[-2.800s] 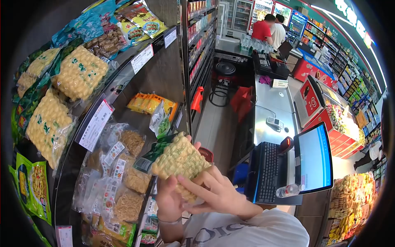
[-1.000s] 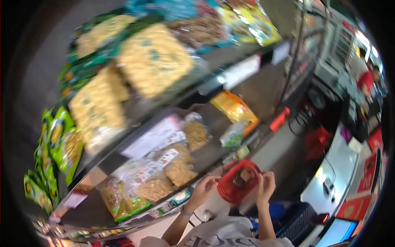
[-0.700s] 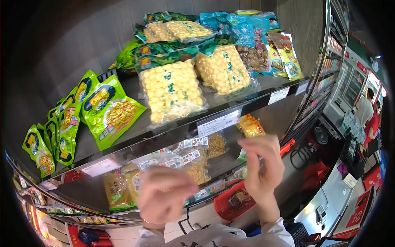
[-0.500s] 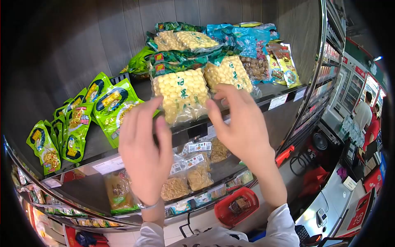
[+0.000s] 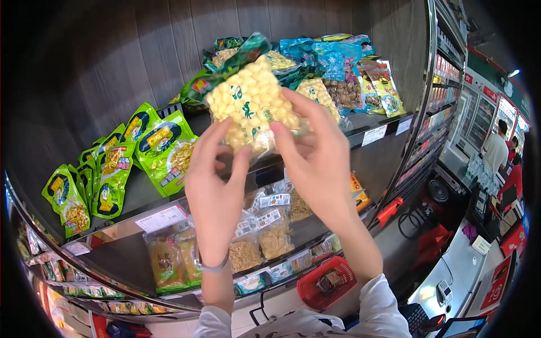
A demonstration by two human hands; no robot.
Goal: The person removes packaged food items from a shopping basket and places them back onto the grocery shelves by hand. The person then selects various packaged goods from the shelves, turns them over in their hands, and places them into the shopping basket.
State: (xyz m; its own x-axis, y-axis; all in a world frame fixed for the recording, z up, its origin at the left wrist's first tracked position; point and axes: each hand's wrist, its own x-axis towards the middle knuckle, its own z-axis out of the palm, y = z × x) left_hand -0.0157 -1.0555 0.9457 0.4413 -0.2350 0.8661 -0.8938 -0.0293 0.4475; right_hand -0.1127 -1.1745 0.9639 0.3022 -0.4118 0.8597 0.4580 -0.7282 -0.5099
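Right hand: thumb on the front face of the bag of pale kernels, forefinger along its right edge, other fingers partly hidden behind; a narrow hold. Left hand: curved, thumb and forefinger moderately parted at the lower left edge; whether it grips or merely steadies, cannot tell.

Bag: raised, ahead of and between the hands, in front of the upper shelf. Long axis slanting, green header to the upper left, clear lower end to the lower right, towards the right palm. Right hand nearer the middle of the face; left hand nearer the lower left edge.

Red basket: one, below the shelving, just beside the right forearm; contents, a dark pack, details too small to tell.

Lower shelf: clear bags of shredded food, partly behind the left hand.

Upper shelf: green pouches to the left; a second kernel bag behind the right fingers; blue bags and yellow packets further right.

Beyond: card reader on the counter; bottles; a person in a light top, back turned
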